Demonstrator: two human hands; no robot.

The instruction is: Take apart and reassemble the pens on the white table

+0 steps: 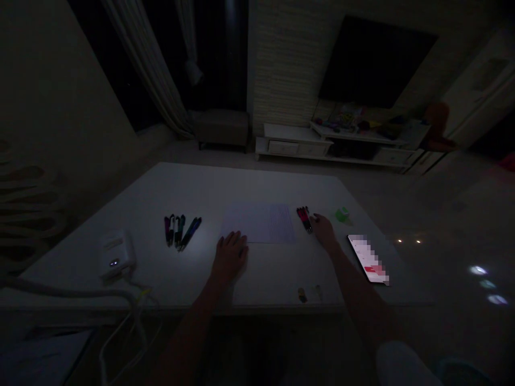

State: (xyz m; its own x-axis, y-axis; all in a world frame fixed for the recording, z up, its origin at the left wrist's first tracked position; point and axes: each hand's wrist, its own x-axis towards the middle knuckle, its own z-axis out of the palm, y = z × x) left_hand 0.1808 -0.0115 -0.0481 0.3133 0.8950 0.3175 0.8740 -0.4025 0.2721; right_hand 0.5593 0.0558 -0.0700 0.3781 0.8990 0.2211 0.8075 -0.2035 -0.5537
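Note:
A sheet of paper [265, 222] with faint lines of writing lies in the middle of the white table [249, 185]. My left hand [231, 254] rests palm down at the sheet's lower left corner, its fingers spread. To the right of the paper is a small group of red and black pens [304, 219], side by side. My right hand [323, 230] is close against their right side with fingers curled together; dim light hides what they may pinch. Several dark, purple, white and teal pens [178, 231] lie fanned out left of the paper.
A lit phone [367, 258] lies right of my right forearm, below a green cube-like object [342, 214]. At the left stands a white device [116, 254] with cables. A small dark and yellow item [302, 295] is near the front edge. The room is dim.

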